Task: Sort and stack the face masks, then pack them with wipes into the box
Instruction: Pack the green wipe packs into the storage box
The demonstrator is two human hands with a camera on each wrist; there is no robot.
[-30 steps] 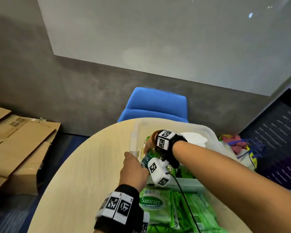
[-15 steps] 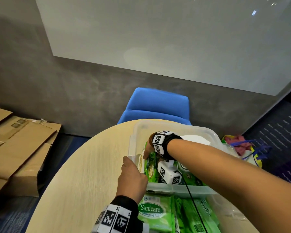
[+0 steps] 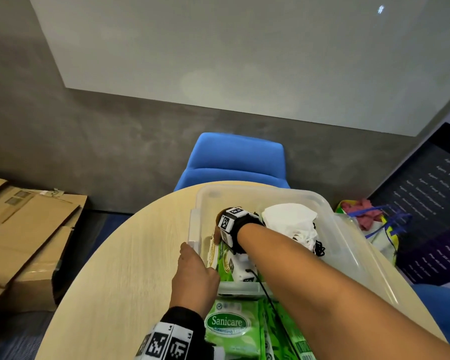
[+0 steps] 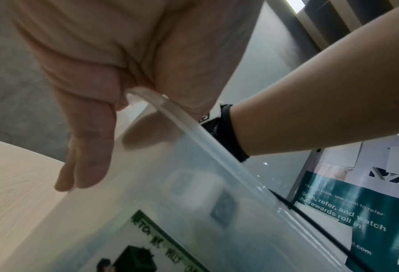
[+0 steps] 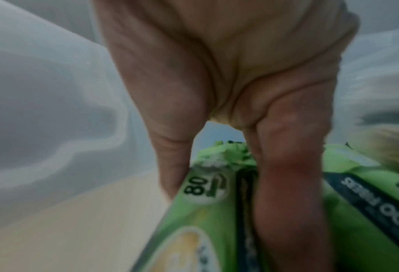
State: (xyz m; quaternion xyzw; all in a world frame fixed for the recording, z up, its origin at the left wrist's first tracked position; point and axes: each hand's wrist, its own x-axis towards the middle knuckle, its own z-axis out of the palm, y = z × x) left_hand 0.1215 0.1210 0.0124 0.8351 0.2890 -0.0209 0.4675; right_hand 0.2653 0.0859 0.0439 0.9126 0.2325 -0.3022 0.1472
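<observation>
The right hand (image 5: 228, 103), fingers curled around a green wipes pack (image 5: 200, 211), seats it at the clear box's (image 3: 330, 211) lower-left while the left hand (image 3: 192, 279) clasps the rim beside white masks (image 3: 289, 219); next, release and fetch the Sanicare pack (image 3: 231, 331) on the counter (image 3: 120, 268).

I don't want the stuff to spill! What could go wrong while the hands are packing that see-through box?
The right hand pushes a green wipes pack down on edge by the wall of the box; it could tip over or jam. The white masks sit loosely piled inside, so the arm might knock them askew. The left hand only holds the box's rim, so a hard push could slide it.
</observation>
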